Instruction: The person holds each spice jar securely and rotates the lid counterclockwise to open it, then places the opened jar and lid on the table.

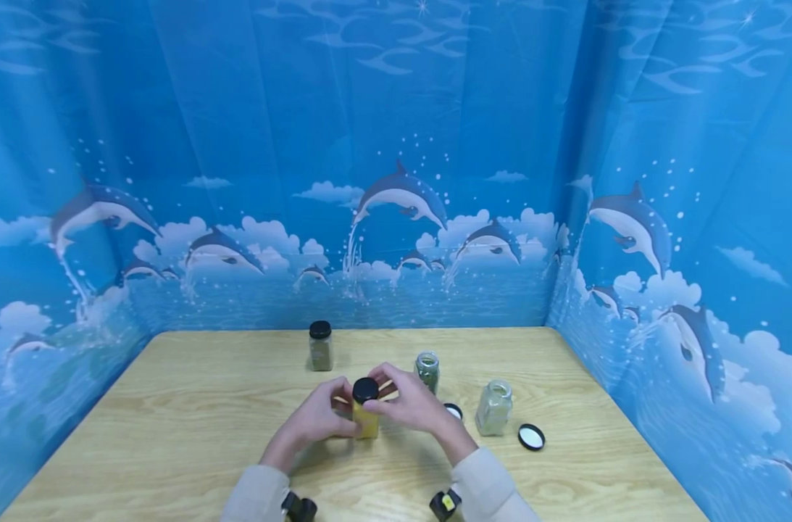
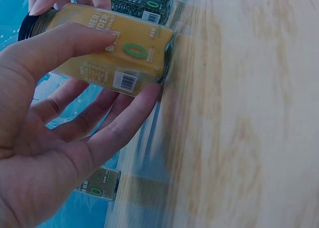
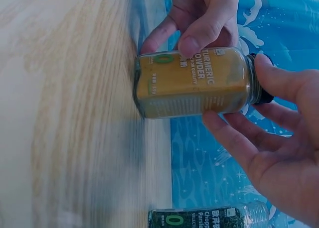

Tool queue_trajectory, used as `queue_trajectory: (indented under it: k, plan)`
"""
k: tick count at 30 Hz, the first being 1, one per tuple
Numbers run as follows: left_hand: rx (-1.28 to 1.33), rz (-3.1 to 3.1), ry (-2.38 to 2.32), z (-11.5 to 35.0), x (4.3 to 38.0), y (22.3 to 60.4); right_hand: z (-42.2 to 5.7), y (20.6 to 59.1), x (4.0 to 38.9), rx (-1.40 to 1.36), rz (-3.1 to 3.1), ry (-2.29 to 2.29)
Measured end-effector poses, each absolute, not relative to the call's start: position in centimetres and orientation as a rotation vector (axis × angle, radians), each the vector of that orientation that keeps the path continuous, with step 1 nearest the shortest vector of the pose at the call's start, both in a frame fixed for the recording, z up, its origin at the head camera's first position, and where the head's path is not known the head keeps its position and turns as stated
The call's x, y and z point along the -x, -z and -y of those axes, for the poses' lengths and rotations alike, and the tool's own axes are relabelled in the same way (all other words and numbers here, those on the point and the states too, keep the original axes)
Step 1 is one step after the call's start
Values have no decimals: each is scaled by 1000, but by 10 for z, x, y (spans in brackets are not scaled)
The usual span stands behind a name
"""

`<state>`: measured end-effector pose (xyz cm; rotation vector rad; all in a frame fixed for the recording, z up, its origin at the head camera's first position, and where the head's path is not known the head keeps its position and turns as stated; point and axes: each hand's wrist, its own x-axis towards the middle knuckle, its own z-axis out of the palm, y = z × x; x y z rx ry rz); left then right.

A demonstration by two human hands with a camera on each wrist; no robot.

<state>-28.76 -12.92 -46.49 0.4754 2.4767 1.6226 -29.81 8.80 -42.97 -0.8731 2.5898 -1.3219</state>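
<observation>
A square glass jar of yellow turmeric powder [image 1: 368, 425] stands upright on the wooden table between both hands, its label readable in the right wrist view. My left hand [image 1: 319, 415] grips the jar's body, thumb on one side and fingers on the other. With thumb and fingers, my right hand [image 1: 414, 401] holds the black lid [image 1: 366, 389], which sits on the jar's mouth; one of its fingertips is close to the glass below. Whether the lid is screwed tight cannot be seen. Just behind the right hand is an open jar of chopped parsley [image 1: 427, 371].
An open glass jar with pale contents [image 1: 495, 410] stands at the right, beside an upturned black lid [image 1: 531, 437]. Another upturned lid [image 1: 453, 411] is partly hidden by the right hand. A black-lidded jar [image 1: 320, 351] stands at the back left. A dolphin-print curtain [image 1: 396, 239] borders the table [image 1: 193, 406].
</observation>
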Motion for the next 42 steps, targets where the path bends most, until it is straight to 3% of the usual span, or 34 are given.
queue_trajectory:
  k: [11, 29, 42]
  plan:
    - [-494, -2476, -1623, 131, 291, 466, -92, 427, 301, 988, -2535, 1286]
    - [-509, -2465, -1629, 130, 289, 464, -88, 430, 299, 871, -2569, 1336]
    - [-523, -2453, -1639, 130, 288, 465, -92, 430, 301, 1013, -2555, 1288]
